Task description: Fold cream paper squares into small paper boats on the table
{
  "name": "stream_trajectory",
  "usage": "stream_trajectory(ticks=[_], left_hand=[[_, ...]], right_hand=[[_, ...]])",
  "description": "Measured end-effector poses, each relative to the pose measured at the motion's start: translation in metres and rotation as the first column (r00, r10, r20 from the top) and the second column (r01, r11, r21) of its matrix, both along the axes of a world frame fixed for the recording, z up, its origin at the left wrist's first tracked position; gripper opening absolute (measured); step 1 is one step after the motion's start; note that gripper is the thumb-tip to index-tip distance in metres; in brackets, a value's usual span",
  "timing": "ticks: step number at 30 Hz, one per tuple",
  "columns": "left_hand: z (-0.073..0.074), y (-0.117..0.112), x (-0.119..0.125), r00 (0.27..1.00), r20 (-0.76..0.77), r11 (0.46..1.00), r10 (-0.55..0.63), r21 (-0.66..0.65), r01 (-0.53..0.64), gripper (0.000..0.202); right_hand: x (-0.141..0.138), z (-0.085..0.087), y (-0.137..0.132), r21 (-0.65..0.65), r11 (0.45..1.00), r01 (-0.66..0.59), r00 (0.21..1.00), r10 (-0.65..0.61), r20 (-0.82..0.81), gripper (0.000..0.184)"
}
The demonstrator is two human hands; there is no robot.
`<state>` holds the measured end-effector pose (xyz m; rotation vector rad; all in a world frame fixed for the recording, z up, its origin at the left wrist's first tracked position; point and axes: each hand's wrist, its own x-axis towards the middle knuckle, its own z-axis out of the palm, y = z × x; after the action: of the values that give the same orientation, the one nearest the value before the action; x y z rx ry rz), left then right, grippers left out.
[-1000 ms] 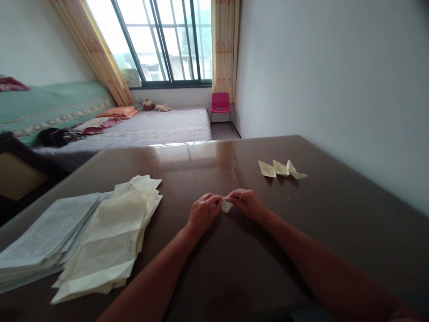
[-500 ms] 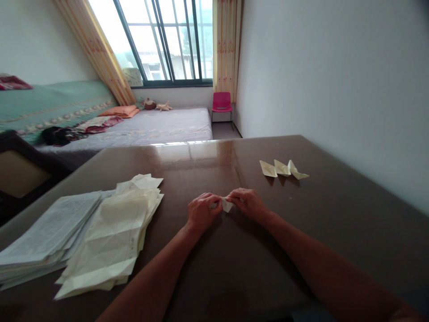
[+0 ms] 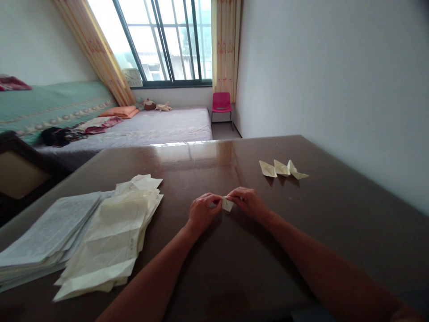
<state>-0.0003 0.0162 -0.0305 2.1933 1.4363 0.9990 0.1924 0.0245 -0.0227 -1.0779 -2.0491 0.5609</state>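
Left grip (image 3: 204, 209) rounder (on folded paper (image 3: 228, 205))

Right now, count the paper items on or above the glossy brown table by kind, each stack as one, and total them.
Folded cream paper shapes in a row: 3
Small folded off-white paper piece between left hand and right hand: 1
Grey-white paper stack: 1
Creased cream paper stack: 1
Total: 6

The one camera sits on the person's head, up above the near edge of the surface (image 3: 234, 264). It looks forward and down, past the far edge to the window (image 3: 181, 53).
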Motion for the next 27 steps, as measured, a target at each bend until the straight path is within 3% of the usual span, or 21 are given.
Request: stream_trajectory(ticks=[9,13,16,18,22,25,27], left_hand=[[0.006,-0.001,0.002,0.994,-0.035,0.995,0.104,0.002,-0.104,0.011],[0.006,0.000,0.001,0.993,0.049,0.993,0.108,-0.063,-0.104,0.011],[0.004,0.005,-0.003,0.971,0.205,0.988,0.122,-0.123,-0.098,0.012],[0.002,0.009,-0.006,0.925,0.356,0.984,0.131,-0.157,-0.079,0.014],[0.000,0.014,-0.009,0.768,0.605,0.961,0.212,-0.270,-0.053,0.024],[-0.001,0.015,-0.010,0.681,0.685,0.941,0.258,-0.339,-0.015,0.029],[-0.002,0.016,-0.010,0.667,0.703,0.934,0.245,-0.355,0.030,0.028]], right_hand=[[-0.004,0.001,-0.003,-0.040,0.999,0.027,0.998,-0.029,-0.047,0.023],[-0.003,0.000,-0.001,-0.079,0.996,0.051,0.993,-0.059,-0.106,0.026],[0.000,-0.004,0.004,-0.146,0.984,0.104,0.970,-0.133,-0.201,0.029],[0.001,-0.008,0.008,-0.209,0.973,0.100,0.950,-0.155,-0.270,0.030],[0.002,-0.011,0.012,-0.318,0.947,0.046,0.891,-0.183,-0.415,0.029],[0.000,-0.010,0.013,-0.405,0.914,-0.001,0.813,-0.235,-0.532,0.030],[0.001,-0.009,0.013,-0.448,0.893,-0.039,0.782,-0.252,-0.571,0.031]])
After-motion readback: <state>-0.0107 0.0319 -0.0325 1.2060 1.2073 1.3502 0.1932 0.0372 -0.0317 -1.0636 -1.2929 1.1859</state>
